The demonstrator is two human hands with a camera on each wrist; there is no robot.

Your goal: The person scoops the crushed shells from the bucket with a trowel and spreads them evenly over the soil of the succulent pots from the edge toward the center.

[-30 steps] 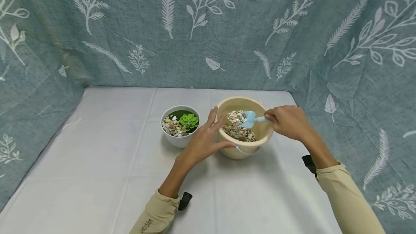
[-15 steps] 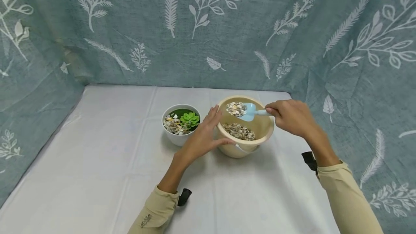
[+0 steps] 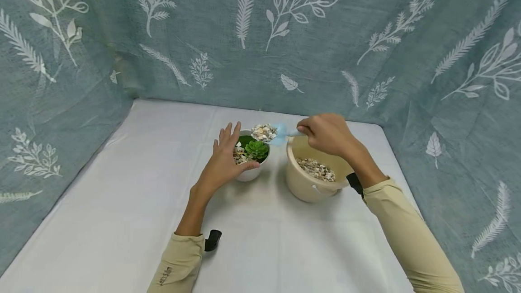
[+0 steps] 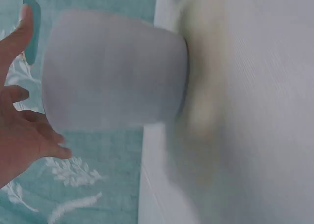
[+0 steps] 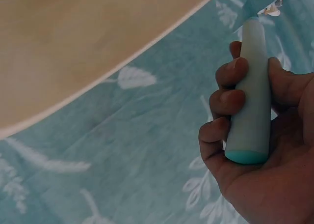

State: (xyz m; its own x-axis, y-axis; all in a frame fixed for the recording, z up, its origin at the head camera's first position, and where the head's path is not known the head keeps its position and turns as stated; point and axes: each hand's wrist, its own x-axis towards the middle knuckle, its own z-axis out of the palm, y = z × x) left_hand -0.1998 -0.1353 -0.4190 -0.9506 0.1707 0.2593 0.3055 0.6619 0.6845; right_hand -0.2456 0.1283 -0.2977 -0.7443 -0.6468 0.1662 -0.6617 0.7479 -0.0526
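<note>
My right hand grips the pale handle of a small light-blue hand shovel, its fingers curled round it. Small pebbles or shell pieces are heaped on the blade, which hangs over the right side of a white pot. Inside the pot are a green succulent, a green base and more pebbles on the left. My left hand is at the pot's left front, fingers spread and thumb out across the front rim. Whether it touches the pot I cannot tell.
A cream bucket with pebbles in its bottom stands right of the pot, under my right forearm. A white cloth covers the table. Patterned blue-green fabric hangs at the back and sides.
My right hand has carried the loaded shovel left, from above the bucket to the pot. My left hand has left the bucket's rim and moved left to the pot. The head view has turned slightly.
</note>
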